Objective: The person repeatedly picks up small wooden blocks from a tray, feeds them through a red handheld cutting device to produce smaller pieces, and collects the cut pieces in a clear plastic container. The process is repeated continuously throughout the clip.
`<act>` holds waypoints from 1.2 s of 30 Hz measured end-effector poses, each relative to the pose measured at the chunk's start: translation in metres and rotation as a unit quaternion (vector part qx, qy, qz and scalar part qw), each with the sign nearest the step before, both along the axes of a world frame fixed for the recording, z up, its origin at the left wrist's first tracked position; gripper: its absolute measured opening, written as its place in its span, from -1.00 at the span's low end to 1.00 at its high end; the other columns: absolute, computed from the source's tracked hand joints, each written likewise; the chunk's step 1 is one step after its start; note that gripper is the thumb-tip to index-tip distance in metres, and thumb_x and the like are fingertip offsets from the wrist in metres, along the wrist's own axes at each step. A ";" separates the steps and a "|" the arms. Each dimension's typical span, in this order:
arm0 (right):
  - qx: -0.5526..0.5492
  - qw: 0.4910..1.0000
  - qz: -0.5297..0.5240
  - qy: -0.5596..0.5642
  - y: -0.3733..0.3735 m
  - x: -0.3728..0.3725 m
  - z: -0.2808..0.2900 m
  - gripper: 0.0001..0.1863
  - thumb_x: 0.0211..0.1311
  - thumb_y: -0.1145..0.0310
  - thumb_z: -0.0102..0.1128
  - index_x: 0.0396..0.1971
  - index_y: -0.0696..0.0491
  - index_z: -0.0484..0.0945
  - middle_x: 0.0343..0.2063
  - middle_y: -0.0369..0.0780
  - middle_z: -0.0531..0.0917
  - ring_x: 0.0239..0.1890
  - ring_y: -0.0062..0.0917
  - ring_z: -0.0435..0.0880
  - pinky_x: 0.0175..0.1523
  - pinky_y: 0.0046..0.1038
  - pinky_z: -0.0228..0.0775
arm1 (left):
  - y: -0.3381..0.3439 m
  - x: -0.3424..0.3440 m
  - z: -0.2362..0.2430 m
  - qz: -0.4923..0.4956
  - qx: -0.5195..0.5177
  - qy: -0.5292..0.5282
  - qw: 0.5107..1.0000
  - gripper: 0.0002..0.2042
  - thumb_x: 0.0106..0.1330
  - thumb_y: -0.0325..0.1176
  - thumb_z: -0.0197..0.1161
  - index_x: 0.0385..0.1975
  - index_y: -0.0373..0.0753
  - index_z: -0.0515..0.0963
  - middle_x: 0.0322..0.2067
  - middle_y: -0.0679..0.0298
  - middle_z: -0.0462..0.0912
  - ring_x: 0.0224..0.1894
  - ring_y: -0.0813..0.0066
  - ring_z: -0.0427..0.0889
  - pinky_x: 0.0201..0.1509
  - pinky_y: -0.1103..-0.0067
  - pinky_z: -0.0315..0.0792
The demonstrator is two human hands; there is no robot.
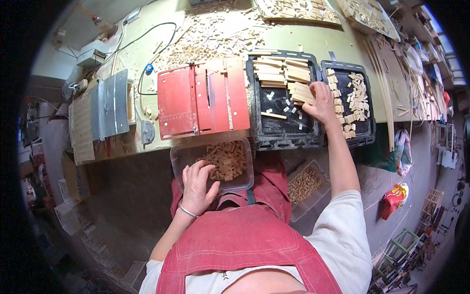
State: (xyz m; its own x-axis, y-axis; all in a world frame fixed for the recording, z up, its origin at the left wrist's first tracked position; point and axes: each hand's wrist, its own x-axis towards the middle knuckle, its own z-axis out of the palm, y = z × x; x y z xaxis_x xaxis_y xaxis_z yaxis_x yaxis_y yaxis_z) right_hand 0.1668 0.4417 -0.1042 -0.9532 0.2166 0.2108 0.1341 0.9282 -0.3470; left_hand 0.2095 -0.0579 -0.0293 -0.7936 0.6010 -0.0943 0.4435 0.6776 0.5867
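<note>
In the head view, a bundle of flat, pale wooden strips [299, 93] is gripped at its right end between the thumb and fingers of the right hand [321, 104], within a black rectangular plastic tray [289, 142]. The left hand [197, 185] is held loosely spread, thumb apart from fingers and nothing seen gripped, over a clear plastic tub [186, 152] of small brown wooden blocks [229, 160]. A red slotted panel [176, 103] is set beside the tray.

The right grip [321, 104] hides one end of the wooden strips [300, 92]. Whether the left grip [197, 184] touches the blocks [230, 160] cannot be told. The white bits [287, 102] are too small to identify; the upper edge crops the far wooden pieces [299, 9].
</note>
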 end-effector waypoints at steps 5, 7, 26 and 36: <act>-0.179 0.981 -0.004 0.070 -0.058 0.021 0.053 -0.49 -0.03 0.48 0.38 0.01 0.10 0.51 -0.06 -0.17 0.56 0.08 -0.32 0.55 0.32 -0.33 0.38 | -0.005 0.003 0.001 0.001 0.020 0.017 1.000 -0.52 0.26 -0.30 0.47 0.18 -0.22 0.56 0.24 0.01 0.51 0.33 -0.05 0.46 0.51 0.06 0.19; -0.193 0.974 0.051 0.104 -0.094 0.022 0.074 -0.46 -0.08 0.46 0.41 0.00 0.09 0.50 -0.08 -0.15 0.55 0.05 -0.25 0.55 0.29 -0.26 0.39 | -0.008 -0.002 0.000 0.010 0.022 0.030 0.999 -0.53 0.27 -0.30 0.46 0.18 -0.22 0.57 0.25 0.01 0.51 0.36 -0.03 0.46 0.53 0.05 0.18; -0.483 0.872 0.076 0.024 -0.181 -0.004 0.061 -0.48 0.09 0.43 0.48 0.08 0.14 0.53 -0.06 -0.25 0.65 0.03 -0.54 0.62 0.29 -0.42 0.45 | 0.012 -0.032 0.023 0.022 0.156 0.110 0.981 -0.60 0.28 -0.36 0.46 0.10 -0.24 0.60 0.09 0.08 0.63 0.21 0.06 0.58 0.35 0.20 0.38; -0.206 0.963 0.148 0.091 -0.219 -0.018 0.075 -0.45 -0.16 0.34 0.50 -0.08 0.10 0.54 -0.19 -0.18 0.58 -0.05 -0.27 0.58 0.14 -0.25 0.42 | 0.054 -0.091 0.020 0.101 0.122 0.225 0.962 -0.65 0.18 -0.33 0.52 -0.01 -0.06 0.67 -0.02 0.27 0.54 0.16 0.25 0.51 0.26 0.24 0.26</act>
State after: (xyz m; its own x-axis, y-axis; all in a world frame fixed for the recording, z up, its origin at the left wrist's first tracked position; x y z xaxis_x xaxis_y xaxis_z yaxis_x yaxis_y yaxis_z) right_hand 0.1485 0.2224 -0.0296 -0.9415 0.0412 0.3345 -0.2137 0.6944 -0.6871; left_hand 0.1181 -0.0035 -0.0091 -0.8237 0.3920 0.4098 0.5639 0.6428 0.5186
